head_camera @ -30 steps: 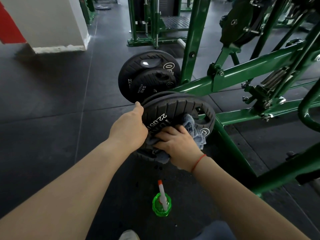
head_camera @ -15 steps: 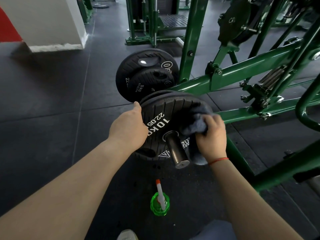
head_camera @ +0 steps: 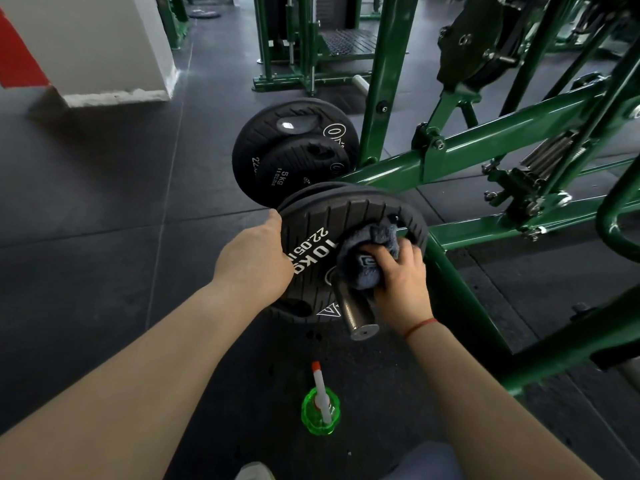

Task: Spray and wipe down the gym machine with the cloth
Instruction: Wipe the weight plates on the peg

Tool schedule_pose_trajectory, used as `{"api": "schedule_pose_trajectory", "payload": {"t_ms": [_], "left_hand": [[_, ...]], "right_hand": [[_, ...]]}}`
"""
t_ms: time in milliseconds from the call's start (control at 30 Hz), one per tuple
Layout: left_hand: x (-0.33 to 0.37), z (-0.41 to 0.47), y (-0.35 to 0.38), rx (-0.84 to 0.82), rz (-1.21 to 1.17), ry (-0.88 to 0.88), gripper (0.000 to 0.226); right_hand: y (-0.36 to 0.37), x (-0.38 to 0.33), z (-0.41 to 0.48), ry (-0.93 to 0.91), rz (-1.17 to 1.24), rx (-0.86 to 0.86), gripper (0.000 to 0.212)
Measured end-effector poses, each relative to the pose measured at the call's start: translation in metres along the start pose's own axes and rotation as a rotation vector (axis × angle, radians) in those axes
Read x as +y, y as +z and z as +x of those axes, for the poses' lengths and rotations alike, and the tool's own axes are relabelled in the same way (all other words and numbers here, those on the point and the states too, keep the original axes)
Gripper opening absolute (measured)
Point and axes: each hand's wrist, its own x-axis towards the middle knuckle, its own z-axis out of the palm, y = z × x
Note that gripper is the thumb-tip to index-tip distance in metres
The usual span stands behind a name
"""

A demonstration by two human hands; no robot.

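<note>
A black 10 kg weight plate [head_camera: 349, 216] sits on a steel peg [head_camera: 356, 317] of the green gym machine [head_camera: 485, 147]. My left hand [head_camera: 256, 258] grips the plate's left rim, thumb on the edge. My right hand [head_camera: 401, 278] holds a bunched grey cloth [head_camera: 367, 251] and presses it on the plate's face just above and right of the peg. A green spray bottle [head_camera: 320, 407] with a white nozzle and orange tip stands on the floor below the plate.
A second stack of black plates [head_camera: 291, 147] hangs on a peg farther back. Green frame bars [head_camera: 460, 306] run right and down beside my right arm. A white pillar base [head_camera: 104, 64] stands far left on the dark rubber floor. My shoe tip [head_camera: 254, 471] shows at the bottom edge.
My right hand has carried the cloth from the plate's lower left over to its right side, then up and inward above the peg. My left hand has kept its grip on the rim.
</note>
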Motion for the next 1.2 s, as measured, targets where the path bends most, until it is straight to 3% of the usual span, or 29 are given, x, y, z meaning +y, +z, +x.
{"api": "schedule_pose_trajectory", "payload": {"t_ms": [67, 233, 333, 400, 533, 700, 800, 967, 1067, 1200], "left_hand": [[0.000, -0.001, 0.000, 0.001, -0.001, 0.004, 0.065], [0.000, 0.002, 0.002, 0.021, -0.001, -0.016, 0.057], [-0.002, 0.004, 0.001, 0.037, -0.045, -0.016, 0.050], [-0.005, 0.004, 0.000, 0.033, -0.093, -0.010, 0.052], [-0.006, 0.004, -0.002, 0.013, -0.152, -0.032, 0.061], [-0.003, 0.001, -0.001, -0.016, -0.173, -0.040, 0.069], [-0.001, 0.001, -0.001, -0.016, -0.147, -0.055, 0.067], [0.001, 0.002, -0.001, -0.017, -0.142, -0.109, 0.048], [0.010, 0.003, 0.000, -0.042, -0.273, -0.197, 0.068], [0.023, 0.002, 0.002, -0.043, -0.366, -0.207, 0.076]], "right_hand": [[-0.022, -0.004, 0.011, -0.011, 0.030, 0.004, 0.045], [-0.062, -0.037, 0.044, -0.140, 0.106, 0.278, 0.039], [-0.047, -0.066, 0.050, -0.309, 0.033, 0.188, 0.058], [-0.038, -0.074, 0.049, -0.314, -0.057, 0.161, 0.062], [-0.045, -0.057, 0.048, -0.181, -0.049, 0.177, 0.056], [-0.061, -0.005, 0.053, 0.294, 0.145, 0.108, 0.060], [-0.068, 0.009, 0.066, 0.404, 0.247, 0.052, 0.057], [-0.081, -0.023, 0.092, 0.189, 0.220, -0.038, 0.051], [-0.085, -0.048, 0.102, 0.071, 0.150, -0.074, 0.049], [-0.079, -0.073, 0.102, 0.006, 0.054, -0.061, 0.059]]}}
